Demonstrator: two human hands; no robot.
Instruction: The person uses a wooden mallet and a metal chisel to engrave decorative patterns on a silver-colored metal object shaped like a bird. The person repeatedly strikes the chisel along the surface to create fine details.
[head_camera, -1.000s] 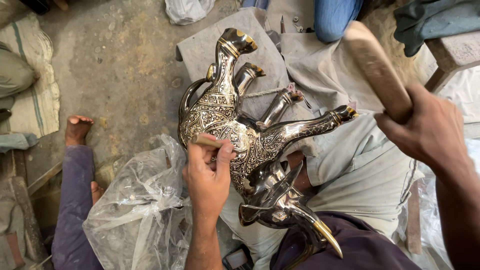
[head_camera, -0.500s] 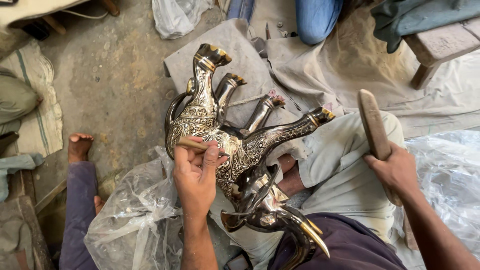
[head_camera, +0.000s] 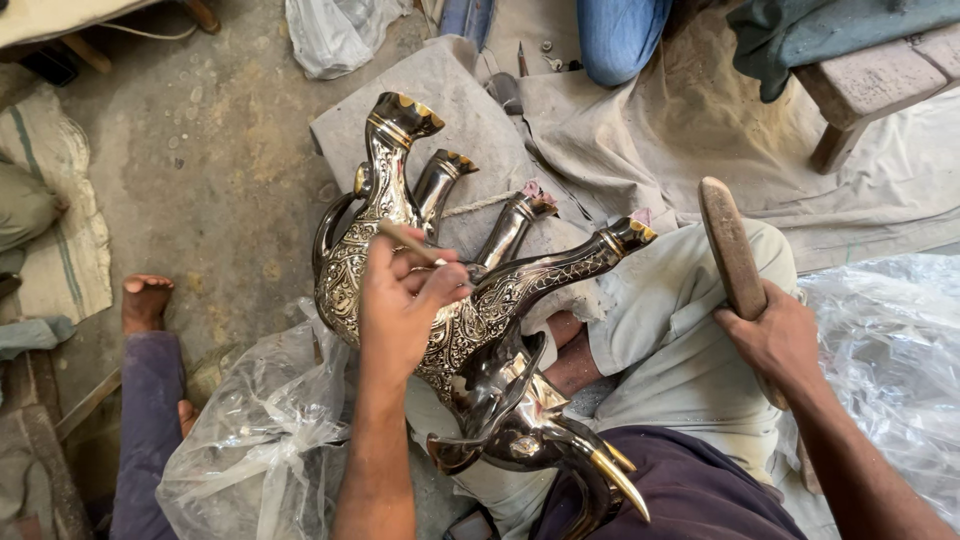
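Holding a thin chisel (head_camera: 408, 241) in my left hand (head_camera: 400, 310) against the elephant's (head_camera: 450, 310) flank; right hand (head_camera: 775, 340) grips a raised mallet (head_camera: 732, 250); body pattern looks largely engraved, head plain

I see a glossy engraved metal elephant figure (head_camera: 470, 310), a matt wooden mallet (head_camera: 732, 250), crinkled clear plastic sheeting (head_camera: 250, 440), and rough grey cloth (head_camera: 690, 150).

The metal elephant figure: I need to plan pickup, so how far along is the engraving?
Done: the elephant body and legs already carry dense engraved pattern. In hand: the left hand holds a thin chisel against the body; the right hand holds a wooden mallet raised. Left: the head looks plain.
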